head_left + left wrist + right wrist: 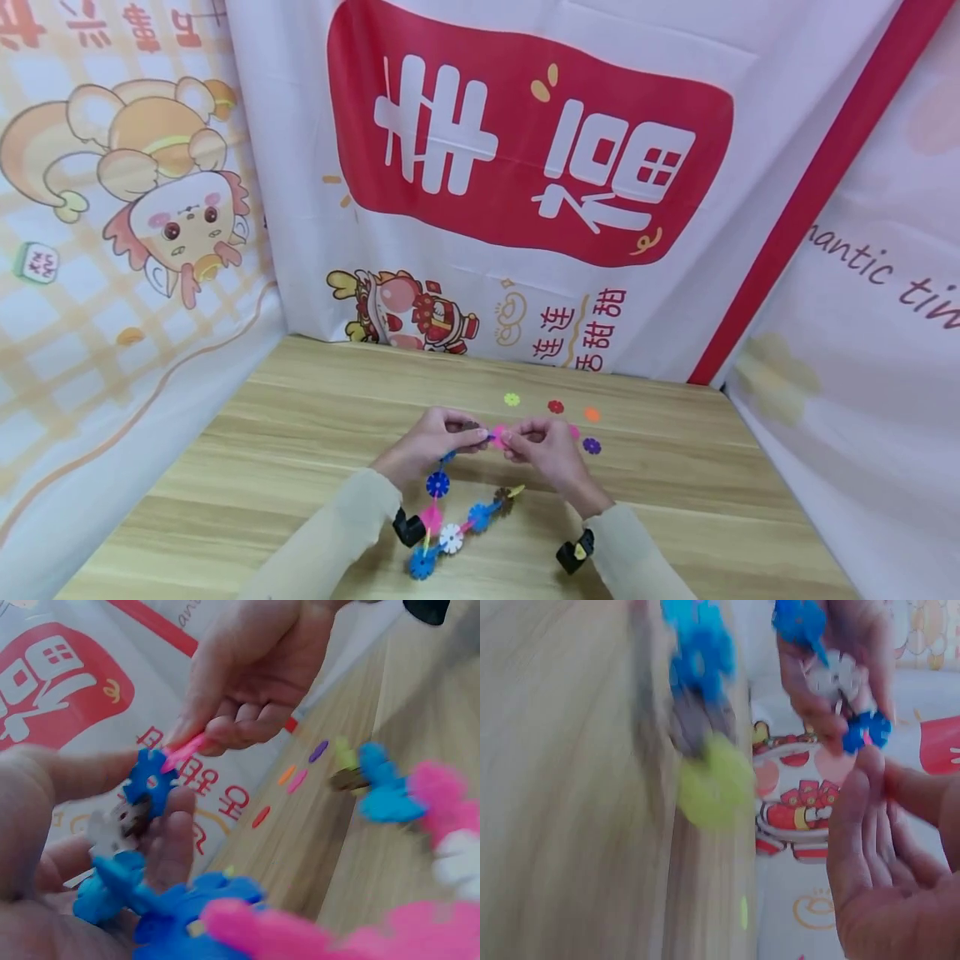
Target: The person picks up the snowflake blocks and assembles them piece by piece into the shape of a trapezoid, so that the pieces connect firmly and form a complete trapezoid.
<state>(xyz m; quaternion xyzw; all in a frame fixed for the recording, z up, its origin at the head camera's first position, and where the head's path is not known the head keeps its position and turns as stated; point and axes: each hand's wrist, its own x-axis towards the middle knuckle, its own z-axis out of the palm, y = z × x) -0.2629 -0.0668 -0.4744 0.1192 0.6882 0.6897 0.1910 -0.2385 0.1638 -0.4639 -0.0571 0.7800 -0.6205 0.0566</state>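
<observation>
My left hand (450, 433) pinches a dark blue notched snowflake disc (152, 780) between thumb and fingers, at the end of a linked chain. In my right hand (551, 450), thumb and fingertips grip a pink snowflake disc (184, 752), its edge right at the blue disc's rim. From the left hand the chain hangs down past another dark blue disc (438, 483) and a pink one, to a light blue disc (422, 563). There it bends right through a white disc (451, 538) to a brown disc (504, 498) and a yellow one at its end.
Beyond the hands, loose discs lie on the wooden table (300, 417): yellow-green (512, 399), red (556, 407), orange (592, 414), purple (592, 446) and a pink one partly behind the right hand. Printed cloths (525, 292) hang at the back and both sides.
</observation>
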